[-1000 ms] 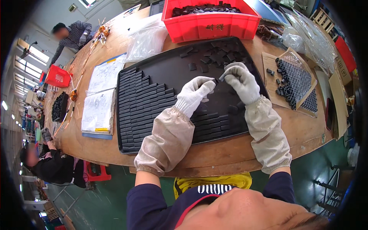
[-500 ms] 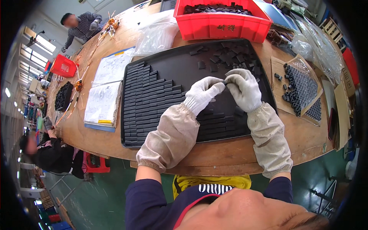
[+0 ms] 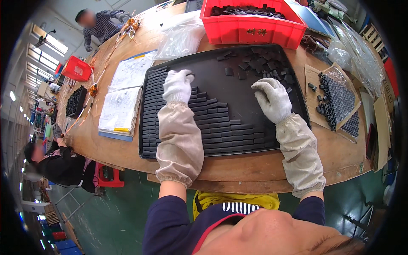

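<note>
A large black tray [image 3: 231,91] lies on the wooden table, with neat rows of small black blocks [image 3: 221,127] across its left and near parts. Loose black blocks [image 3: 263,63] are scattered at its far right. My left hand [image 3: 178,85], in a white glove, rests at the far end of the left rows, fingers curled, with a small black block showing at the thumb. My right hand [image 3: 272,98], also gloved, sits knuckles up on the tray just in front of the loose blocks. Its curled fingers hide whatever is under them.
A red bin [image 3: 250,27] of black parts stands behind the tray. Papers [image 3: 123,97] and clear plastic bags [image 3: 178,38] lie to the left. Cardboard with black cylinders [image 3: 335,100] sits at the right. Two other people [image 3: 100,21] [image 3: 55,157] work along the table's left side.
My hands were together over the middle of the tray. They have parted: the left moved to the far end of the left rows, the right stayed near the loose blocks.
</note>
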Action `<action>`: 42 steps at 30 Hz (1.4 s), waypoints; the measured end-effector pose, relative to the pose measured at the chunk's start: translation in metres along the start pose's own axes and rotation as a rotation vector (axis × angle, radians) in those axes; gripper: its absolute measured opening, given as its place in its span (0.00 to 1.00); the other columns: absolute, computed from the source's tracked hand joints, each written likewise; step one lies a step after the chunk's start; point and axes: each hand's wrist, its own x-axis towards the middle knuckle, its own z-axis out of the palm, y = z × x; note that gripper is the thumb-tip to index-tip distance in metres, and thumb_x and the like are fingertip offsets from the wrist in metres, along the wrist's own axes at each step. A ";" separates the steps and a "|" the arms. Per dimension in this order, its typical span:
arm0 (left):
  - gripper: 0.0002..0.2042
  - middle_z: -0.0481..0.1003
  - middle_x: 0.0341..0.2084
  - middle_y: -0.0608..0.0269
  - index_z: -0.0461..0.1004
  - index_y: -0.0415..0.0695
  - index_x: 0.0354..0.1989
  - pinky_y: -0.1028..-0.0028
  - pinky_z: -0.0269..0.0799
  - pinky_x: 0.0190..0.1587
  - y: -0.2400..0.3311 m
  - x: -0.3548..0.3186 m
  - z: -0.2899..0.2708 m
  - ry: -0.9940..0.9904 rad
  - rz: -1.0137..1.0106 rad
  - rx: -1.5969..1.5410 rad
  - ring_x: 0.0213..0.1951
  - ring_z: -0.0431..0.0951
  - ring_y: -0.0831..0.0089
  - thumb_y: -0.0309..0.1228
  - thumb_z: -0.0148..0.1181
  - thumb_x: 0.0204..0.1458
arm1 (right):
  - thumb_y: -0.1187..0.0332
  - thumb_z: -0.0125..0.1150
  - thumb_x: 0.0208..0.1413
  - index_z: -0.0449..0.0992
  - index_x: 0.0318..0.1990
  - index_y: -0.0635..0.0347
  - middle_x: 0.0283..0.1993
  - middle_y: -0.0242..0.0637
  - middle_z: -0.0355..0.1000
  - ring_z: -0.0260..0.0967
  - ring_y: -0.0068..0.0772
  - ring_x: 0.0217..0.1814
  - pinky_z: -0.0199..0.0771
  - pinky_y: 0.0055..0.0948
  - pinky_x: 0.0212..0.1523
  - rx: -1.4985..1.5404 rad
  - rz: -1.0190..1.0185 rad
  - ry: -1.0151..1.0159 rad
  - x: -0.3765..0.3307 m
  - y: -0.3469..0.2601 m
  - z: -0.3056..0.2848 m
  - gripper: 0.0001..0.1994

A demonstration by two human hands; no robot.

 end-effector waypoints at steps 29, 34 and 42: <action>0.27 0.76 0.52 0.51 0.76 0.46 0.49 0.55 0.73 0.57 -0.048 0.031 0.029 -0.020 -0.540 -0.029 0.55 0.77 0.51 0.54 0.67 0.49 | 0.73 0.66 0.53 0.79 0.40 0.51 0.43 0.33 0.76 0.75 0.43 0.48 0.73 0.41 0.51 -0.040 -0.067 -0.022 -0.001 0.001 0.001 0.08; 0.26 0.74 0.53 0.50 0.75 0.47 0.53 0.56 0.73 0.57 -0.019 0.023 0.008 0.008 -0.608 -0.029 0.54 0.77 0.50 0.51 0.67 0.51 | 0.73 0.66 0.53 0.79 0.40 0.51 0.43 0.33 0.76 0.75 0.43 0.48 0.73 0.41 0.51 -0.038 -0.072 -0.031 -0.001 0.002 0.001 0.08; 0.27 0.77 0.44 0.50 0.72 0.37 0.58 0.68 0.81 0.43 0.023 -0.011 0.020 -0.886 -0.491 -2.255 0.40 0.78 0.64 0.51 0.56 0.65 | 0.72 0.68 0.52 0.78 0.42 0.51 0.44 0.33 0.76 0.75 0.43 0.49 0.73 0.41 0.52 -0.016 -0.057 -0.002 0.000 -0.001 0.004 0.10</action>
